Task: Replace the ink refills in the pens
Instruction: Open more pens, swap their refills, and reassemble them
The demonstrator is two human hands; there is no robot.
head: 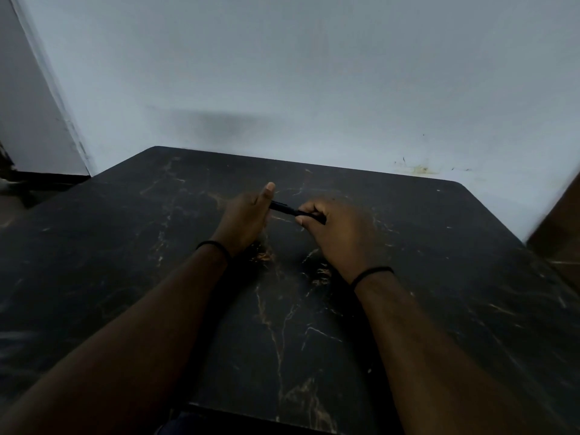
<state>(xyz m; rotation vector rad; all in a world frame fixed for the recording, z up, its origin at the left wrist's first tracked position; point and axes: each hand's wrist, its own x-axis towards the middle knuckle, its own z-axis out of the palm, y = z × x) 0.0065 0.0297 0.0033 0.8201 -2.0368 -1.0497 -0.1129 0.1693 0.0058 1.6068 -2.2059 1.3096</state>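
Note:
A black pen point(287, 209) hangs level above the middle of the dark marble table point(439, 277), held between both hands. My left hand point(248, 216) grips its left end, thumb pointing up, the fingers curled out of sight. My right hand point(337, 229) pinches the pen's right part between thumb and curled fingers. Only a short stretch of the pen shows between the hands; its ends are hidden. No loose refill is visible.
The black table with pale veins reaches a light blue wall point(314, 73) at its far edge. A dark doorway edge point(37, 127) lies at the far left and a brown panel point(558, 221) at the right. Each wrist wears a black band.

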